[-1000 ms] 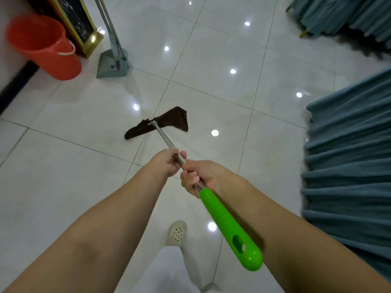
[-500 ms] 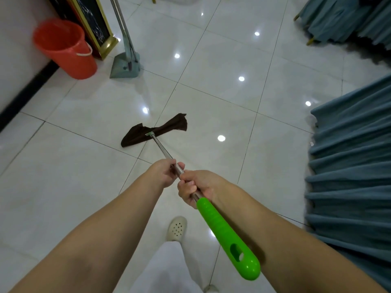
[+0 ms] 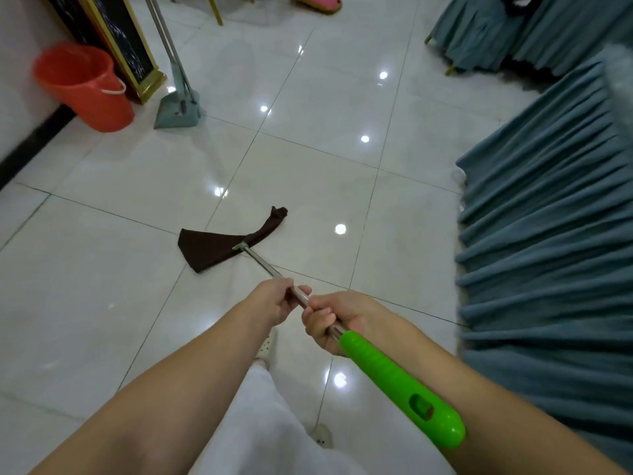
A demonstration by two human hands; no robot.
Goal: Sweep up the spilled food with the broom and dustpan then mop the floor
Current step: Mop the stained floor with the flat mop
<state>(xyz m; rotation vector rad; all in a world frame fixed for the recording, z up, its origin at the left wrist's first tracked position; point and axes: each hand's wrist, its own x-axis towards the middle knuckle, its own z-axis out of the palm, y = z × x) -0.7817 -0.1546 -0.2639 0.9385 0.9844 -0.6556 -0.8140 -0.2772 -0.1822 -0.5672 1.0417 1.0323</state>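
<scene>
Head: both hands (bare) grip mop [image 3: 263, 264].

Bare white tile floor [image 3: 113, 303] spreads wide left of the mop cloth [image 3: 219, 246]. Blue pleated drapery [image 3: 548, 252] walls off the right. At far left the orange bucket [image 3: 85, 87], dustpan [image 3: 178, 111] and framed board [image 3: 116, 39] crowd the wall.

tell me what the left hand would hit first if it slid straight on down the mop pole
Likely the brown mop cloth at the pole's foot; the left hand has only bare metal pole ahead of it.
</scene>
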